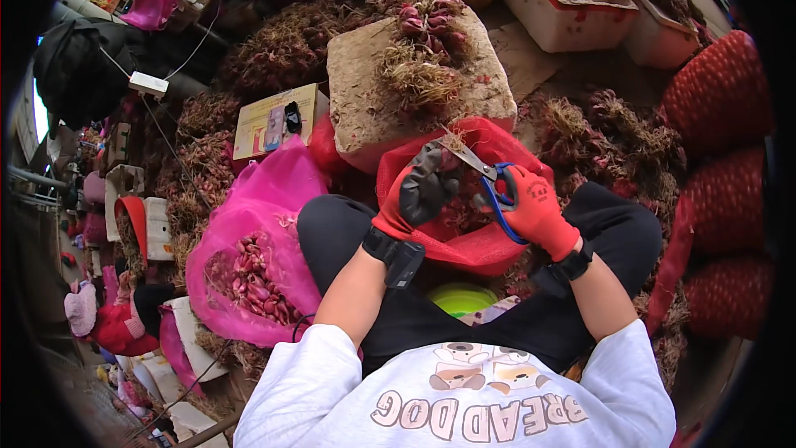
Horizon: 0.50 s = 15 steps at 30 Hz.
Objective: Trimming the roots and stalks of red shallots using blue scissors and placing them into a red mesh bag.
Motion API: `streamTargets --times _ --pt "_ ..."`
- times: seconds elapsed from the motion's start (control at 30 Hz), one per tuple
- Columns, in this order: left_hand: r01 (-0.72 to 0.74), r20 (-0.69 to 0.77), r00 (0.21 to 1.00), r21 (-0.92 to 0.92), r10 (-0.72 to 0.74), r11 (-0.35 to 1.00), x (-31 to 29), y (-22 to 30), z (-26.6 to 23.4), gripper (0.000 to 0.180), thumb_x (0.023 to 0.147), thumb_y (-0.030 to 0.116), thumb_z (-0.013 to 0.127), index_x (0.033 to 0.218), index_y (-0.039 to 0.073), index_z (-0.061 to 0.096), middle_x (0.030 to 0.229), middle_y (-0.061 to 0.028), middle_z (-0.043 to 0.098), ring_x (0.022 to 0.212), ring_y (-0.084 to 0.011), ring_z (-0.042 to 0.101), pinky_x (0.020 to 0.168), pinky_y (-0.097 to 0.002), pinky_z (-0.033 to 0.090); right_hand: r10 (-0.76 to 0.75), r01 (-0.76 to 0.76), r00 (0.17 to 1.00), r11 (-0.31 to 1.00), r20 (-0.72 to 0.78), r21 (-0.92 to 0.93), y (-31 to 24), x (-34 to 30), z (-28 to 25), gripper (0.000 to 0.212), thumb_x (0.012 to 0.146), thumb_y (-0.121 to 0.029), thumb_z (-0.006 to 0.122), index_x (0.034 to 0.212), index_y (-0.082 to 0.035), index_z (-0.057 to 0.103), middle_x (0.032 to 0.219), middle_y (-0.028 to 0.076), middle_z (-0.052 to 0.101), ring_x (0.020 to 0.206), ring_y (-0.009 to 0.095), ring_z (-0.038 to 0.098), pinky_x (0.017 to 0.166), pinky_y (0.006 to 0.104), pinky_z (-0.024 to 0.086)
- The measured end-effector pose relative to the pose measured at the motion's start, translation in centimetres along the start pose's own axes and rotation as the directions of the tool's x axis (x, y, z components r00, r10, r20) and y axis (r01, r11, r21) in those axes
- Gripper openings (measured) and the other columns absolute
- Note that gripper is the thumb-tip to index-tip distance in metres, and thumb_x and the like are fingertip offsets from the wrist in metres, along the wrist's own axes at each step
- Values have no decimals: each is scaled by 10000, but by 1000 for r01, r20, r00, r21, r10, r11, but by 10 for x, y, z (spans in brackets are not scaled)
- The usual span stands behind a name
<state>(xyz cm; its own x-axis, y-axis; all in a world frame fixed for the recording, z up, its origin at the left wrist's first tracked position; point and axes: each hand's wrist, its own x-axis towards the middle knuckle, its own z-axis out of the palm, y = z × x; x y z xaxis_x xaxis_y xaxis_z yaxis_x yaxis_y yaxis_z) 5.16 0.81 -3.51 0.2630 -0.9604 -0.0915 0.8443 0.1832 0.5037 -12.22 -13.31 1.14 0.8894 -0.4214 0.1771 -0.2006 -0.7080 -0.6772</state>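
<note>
My left hand (421,191), in a red glove with a dark palm, is closed with its fingers curled above an open red mesh bag (508,146). At its fingertips a dry, stringy shallot end (452,141) shows; the rest is hidden by the glove. My right hand (532,203), gloved alike, grips blue-handled scissors (502,214). Their blades point toward the left hand's fingertips and meet the dry strands. Behind the bag, a bunch of shallots (431,25) with dried roots lies on a worn foam block (358,75).
Left of my knee sits a pink mesh bag (274,187) with loose shallots (261,282). A yellow box (253,134) carries small items. Shallot bundles (609,137) spread at right, beside stacked full red sacks (721,91). White foam boxes (564,21) stand behind. A green bowl (462,299) lies between my legs.
</note>
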Motion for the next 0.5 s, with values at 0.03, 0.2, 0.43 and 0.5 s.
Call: streamTargets --times 0.03,0.2,0.43,0.5 --pt "5 31 999 70 -7 998 -1 -1 0 286 949 308 490 1147 103 515 1075 -39 555 847 -163 539 776 -322 446 2 -2 1000 1000 0 -5 0 -1 -1 511 699 -477 725 979 -81 565 868 108 603 807 309 606 690 400 474" --pt "-37 -27 999 189 43 981 -9 -3 19 269 953 284 495 1158 109 496 1017 -9 557 840 -131 533 766 -300 446 76 -57 992 983 99 -177 4 -8 -4 384 732 -323 722 992 -73 589 861 108 633 807 311 613 693 368 472" --pt "-35 -207 965 512 163 858 0 -2 23 332 908 109 575 1224 94 474 1002 9 564 862 -92 568 745 -255 496 187 -227 960 955 207 189 16 -15 -4 293 753 -383 686 843 -109 635 748 99 643 731 293 631 642 377 477" --pt "-89 -197 952 552 234 829 3 -2 26 387 894 80 592 1260 92 466 1016 9 565 861 -94 576 735 -261 510 186 -215 965 964 184 153 8 -17 -18 306 755 -395 687 859 -113 630 766 96 644 739 293 630 643 377 475"
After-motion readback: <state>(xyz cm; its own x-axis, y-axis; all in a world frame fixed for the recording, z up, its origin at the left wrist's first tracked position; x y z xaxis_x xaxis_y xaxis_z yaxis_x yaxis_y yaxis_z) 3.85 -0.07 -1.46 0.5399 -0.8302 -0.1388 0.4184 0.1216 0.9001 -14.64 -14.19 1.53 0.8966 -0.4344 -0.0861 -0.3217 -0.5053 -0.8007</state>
